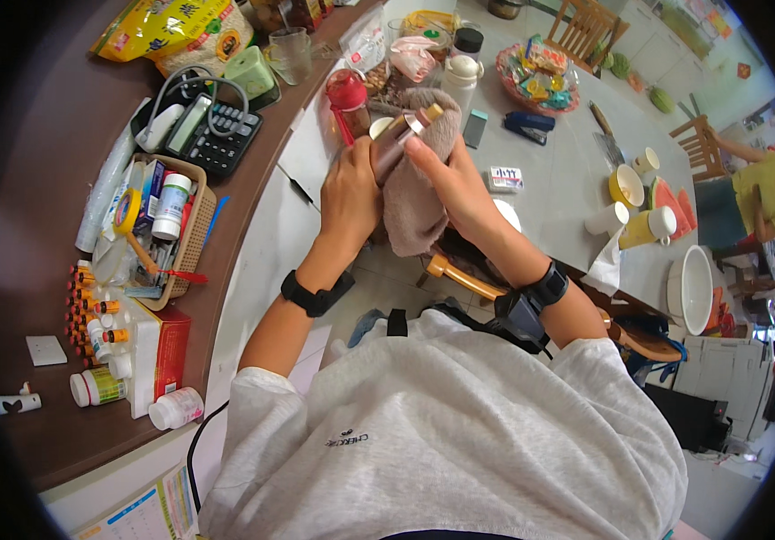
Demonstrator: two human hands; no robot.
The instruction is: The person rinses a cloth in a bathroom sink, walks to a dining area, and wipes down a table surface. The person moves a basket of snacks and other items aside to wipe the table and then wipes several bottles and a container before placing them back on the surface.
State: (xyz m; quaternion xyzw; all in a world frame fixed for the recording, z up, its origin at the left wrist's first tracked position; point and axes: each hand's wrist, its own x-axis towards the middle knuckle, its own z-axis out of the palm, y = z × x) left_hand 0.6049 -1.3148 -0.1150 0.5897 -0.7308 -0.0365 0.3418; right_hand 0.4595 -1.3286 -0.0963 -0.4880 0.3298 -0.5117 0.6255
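Note:
Both hands are raised in front of me, over the near edge of the grey table. My left hand (350,196) grips a brownish metallic bottle (389,150) from the left. The bottle is tilted, with a silver collar and a gold-coloured tip pointing up and right. A greyish-pink towel (416,214) is in my right hand (465,189) and hangs down along the bottle's right side. My right thumb lies near the collar. The towel and fingers hide part of the bottle. Just beyond are a red-lidded jar (348,98) and a white bottle (460,82).
On the table (546,179) are a stapler (529,127), a cleaver (607,138), a candy basket (537,81), cups (607,218) and watermelon slices (671,206). The brown counter (43,236) holds a calculator (214,131), a woven basket (195,236) and several medicine bottles. Another person (759,199) is at right.

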